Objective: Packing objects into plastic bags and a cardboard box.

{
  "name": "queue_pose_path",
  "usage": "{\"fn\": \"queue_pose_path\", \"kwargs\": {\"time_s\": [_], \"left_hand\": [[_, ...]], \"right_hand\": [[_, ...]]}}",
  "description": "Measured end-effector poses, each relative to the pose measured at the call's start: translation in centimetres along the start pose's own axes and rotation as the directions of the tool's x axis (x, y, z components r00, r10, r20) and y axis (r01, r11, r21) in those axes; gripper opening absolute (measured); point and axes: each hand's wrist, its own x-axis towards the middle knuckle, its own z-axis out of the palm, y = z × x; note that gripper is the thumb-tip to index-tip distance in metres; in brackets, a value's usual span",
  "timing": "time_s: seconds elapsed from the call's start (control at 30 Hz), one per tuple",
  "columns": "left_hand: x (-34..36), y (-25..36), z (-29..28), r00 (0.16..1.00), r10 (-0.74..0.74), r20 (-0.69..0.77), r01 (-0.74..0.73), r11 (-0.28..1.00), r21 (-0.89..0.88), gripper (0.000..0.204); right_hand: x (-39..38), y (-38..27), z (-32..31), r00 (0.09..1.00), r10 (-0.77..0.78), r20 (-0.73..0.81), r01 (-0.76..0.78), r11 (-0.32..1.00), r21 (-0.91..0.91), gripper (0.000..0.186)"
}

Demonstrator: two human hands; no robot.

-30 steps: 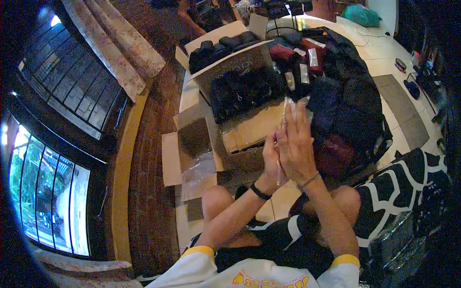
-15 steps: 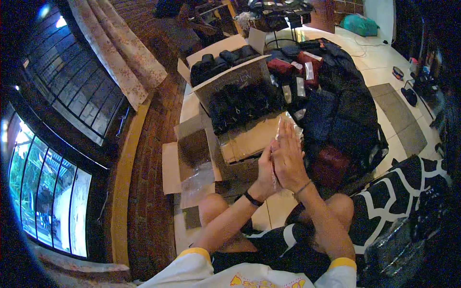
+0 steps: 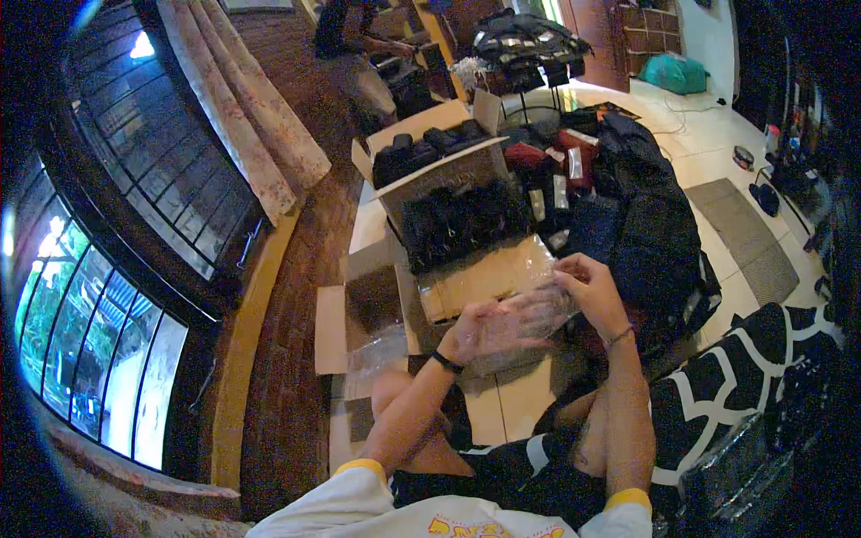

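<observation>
I sit on the floor with both hands raised in front of me. A clear plastic bag [image 3: 525,314] stretches between them. My left hand [image 3: 480,330] is inside or under the bag's lower end, its fingers showing through the film. My right hand [image 3: 592,291] pinches the bag's upper right edge. A black band sits on my left wrist and a thin bracelet on my right. Just beyond the hands lies an open cardboard box [image 3: 484,278] with a bare brown bottom.
Cardboard boxes [image 3: 430,148] packed with black items stand ahead. A heap of dark bags [image 3: 646,224] lies right of them. A small empty box [image 3: 372,300] and loose plastic film [image 3: 377,354] sit at my left. Curtains [image 3: 251,108] and windows line the left wall. A person [image 3: 345,27] stands far back.
My palms were pressed together upright; they have since come apart and dropped lower, spreading the clear bag between them. The view tilted up, showing more of the room.
</observation>
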Motion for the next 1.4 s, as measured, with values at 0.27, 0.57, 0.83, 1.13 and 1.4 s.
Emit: {"fn": "queue_pose_path", "kwargs": {"time_s": [0.27,0.57,0.83,1.13,1.4], "left_hand": [[-1.9,1.7,-1.2,0.959,0.129,-0.252,0.047,0.806,0.591,0.057],[-0.1,0.3,-5.0,0.527,0.398,-0.751,-0.247,0.917,0.313,0.028],[0.0,0.1,-8.0,0.303,0.741,-0.599,-0.007,0.631,0.776,0.039],[-0.7,2.3,-4.7,0.320,0.649,-0.690,-0.183,0.758,0.627,0.035],[-2.5,4.6,-6.4,0.449,0.796,-0.405,0.259,0.319,0.912,0.027]], "right_hand": [[-0.2,0.7,-3.7,0.930,-0.109,-0.350,0.083,0.993,-0.089,0.012],[-0.7,1.3,0.8,0.905,-0.154,-0.396,0.038,0.958,-0.286,0.025],[-0.7,1.3,1.6,0.892,-0.177,-0.415,-0.004,0.917,-0.400,0.027],[-0.8,1.0,2.3,0.868,-0.261,-0.423,0.084,0.915,-0.394,0.024],[-1.2,1.0,0.8,0.921,-0.366,-0.135,0.267,0.843,-0.468,0.021]]}}
